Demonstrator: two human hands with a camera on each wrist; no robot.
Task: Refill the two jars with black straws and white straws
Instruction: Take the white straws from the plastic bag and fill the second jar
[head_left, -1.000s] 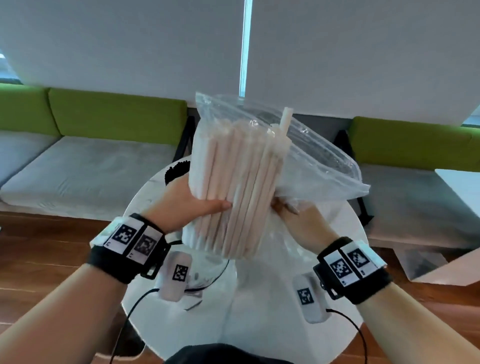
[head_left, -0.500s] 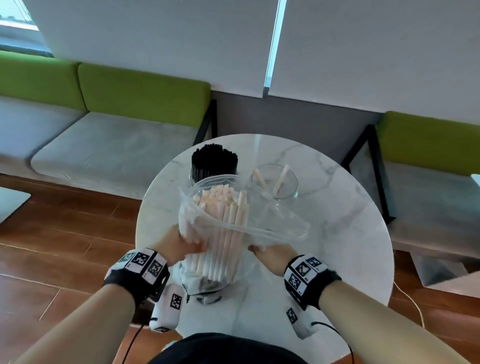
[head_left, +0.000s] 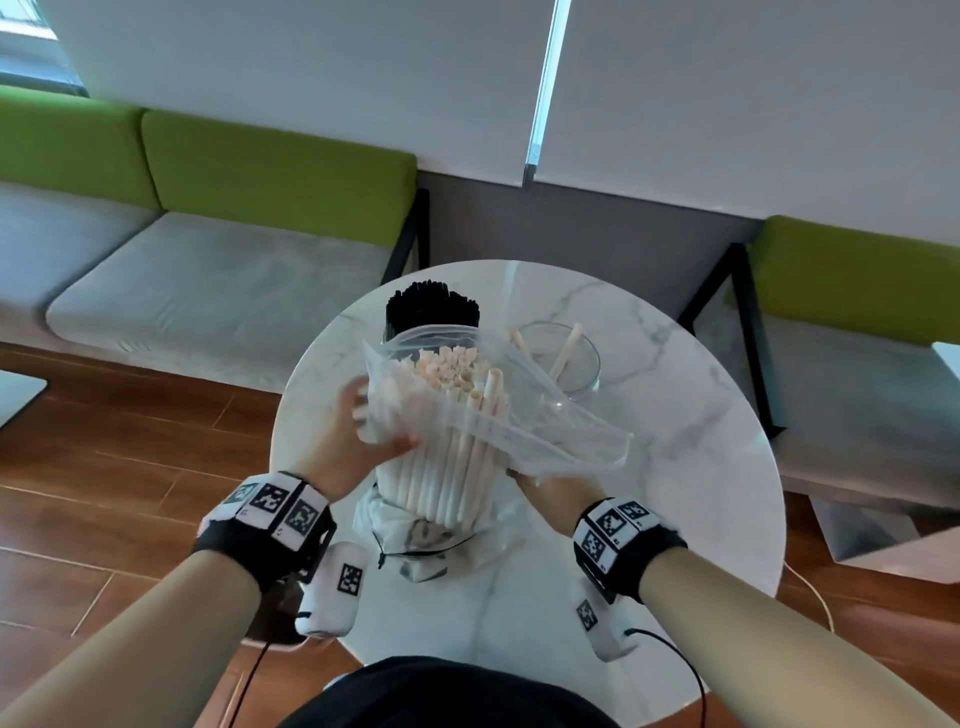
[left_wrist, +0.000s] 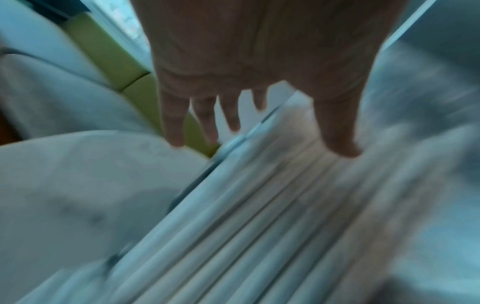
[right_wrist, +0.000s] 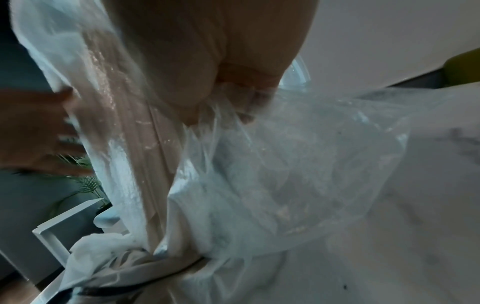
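Note:
A clear plastic bag (head_left: 561, 431) full of white straws (head_left: 452, 467) stands upright near the front of the round marble table (head_left: 675, 467), its mouth open at the top. My left hand (head_left: 382, 428) lies against the bag's left side, thumb on the straws (left_wrist: 259, 216) and fingers straight in the blurred left wrist view (left_wrist: 259, 142). My right hand (head_left: 524, 475) pinches the loose plastic (right_wrist: 298, 164) at the bag's right (right_wrist: 233, 98). Behind the bag stand a jar packed with black straws (head_left: 431, 312) and a glass jar (head_left: 563, 358) holding two white straws.
A crumpled white cloth pouch with a black cord (head_left: 410, 545) lies under the bag's foot. Green and grey benches (head_left: 234, 249) line the wall behind the table. Wooden floor surrounds the table, whose rim is close on the left.
The bag came down from chest height onto the table, and the head view dropped with it. Since half a second ago my left hand slid up the bag's side and its fingers straightened.

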